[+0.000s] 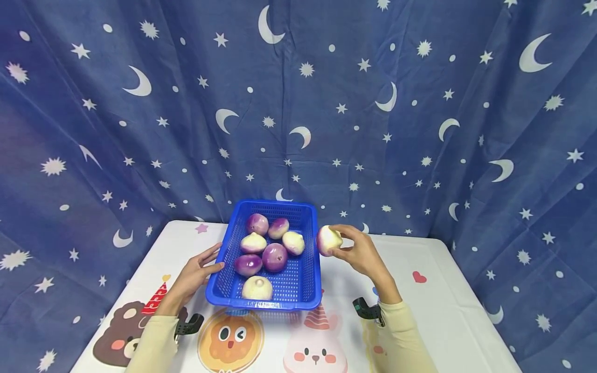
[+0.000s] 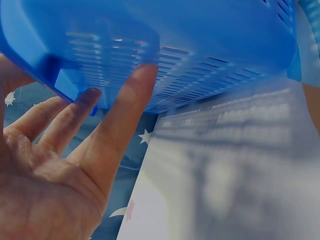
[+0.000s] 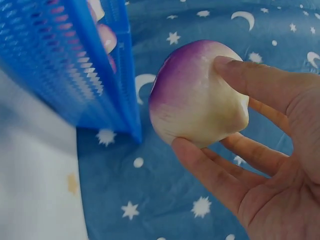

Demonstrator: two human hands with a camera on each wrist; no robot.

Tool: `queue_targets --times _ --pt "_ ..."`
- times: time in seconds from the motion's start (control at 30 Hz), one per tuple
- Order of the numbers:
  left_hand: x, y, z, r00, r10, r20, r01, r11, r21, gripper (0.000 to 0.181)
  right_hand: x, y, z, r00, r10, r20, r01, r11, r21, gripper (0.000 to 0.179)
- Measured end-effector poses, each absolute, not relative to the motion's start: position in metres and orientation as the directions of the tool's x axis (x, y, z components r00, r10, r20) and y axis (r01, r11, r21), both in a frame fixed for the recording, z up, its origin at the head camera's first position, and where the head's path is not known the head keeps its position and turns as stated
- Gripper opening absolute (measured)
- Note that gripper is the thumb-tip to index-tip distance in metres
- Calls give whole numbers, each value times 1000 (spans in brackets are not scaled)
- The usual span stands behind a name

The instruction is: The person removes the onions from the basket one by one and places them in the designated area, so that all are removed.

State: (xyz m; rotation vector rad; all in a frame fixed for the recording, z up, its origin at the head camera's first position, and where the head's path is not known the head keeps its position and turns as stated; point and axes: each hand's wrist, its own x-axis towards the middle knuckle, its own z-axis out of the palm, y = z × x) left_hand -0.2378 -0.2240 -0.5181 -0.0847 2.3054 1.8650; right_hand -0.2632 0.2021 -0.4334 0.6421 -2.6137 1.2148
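Several purple-and-white turnips lie in a blue perforated plastic basket (image 1: pixel 291 285) in the head view. My right hand (image 1: pixel 361 254) holds another turnip (image 1: pixel 326 240) just outside the basket's right side. In the right wrist view, the thumb and fingers of this hand grip the turnip (image 3: pixel 195 95) around its pale end, with its purple side facing the basket. My left hand (image 1: pixel 193 277) is at the basket's left side. In the left wrist view its fingers (image 2: pixel 117 120) are extended against the slotted outer wall (image 2: pixel 200 65).
A white tabletop (image 1: pixel 443 311) printed with cartoon animals lies under the basket. Behind it hangs a dark blue curtain (image 1: pixel 298 103) with moons and stars. A black strap (image 1: pixel 188 325) is on the left wrist, and another strap (image 1: pixel 366 309) on the right.
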Motion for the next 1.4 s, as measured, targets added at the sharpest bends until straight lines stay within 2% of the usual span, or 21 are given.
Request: queue_targets --times 0.47,0.73,1.4 --pt "-236 -225 -516 -983 75 -166 -148 208 967 67 -284 234 -467 -933 -155 325 -345 638 -688 56" --pt "-241 -226 -518 -989 75 -126 -110 184 977 66 -298 245 -492 -966 -76 247 -240 625 -743 56" --pt "-239 -226 -518 -992 32 -125 -116 201 973 65 -328 245 -528 -995 -60 80 -100 671 -735 56"
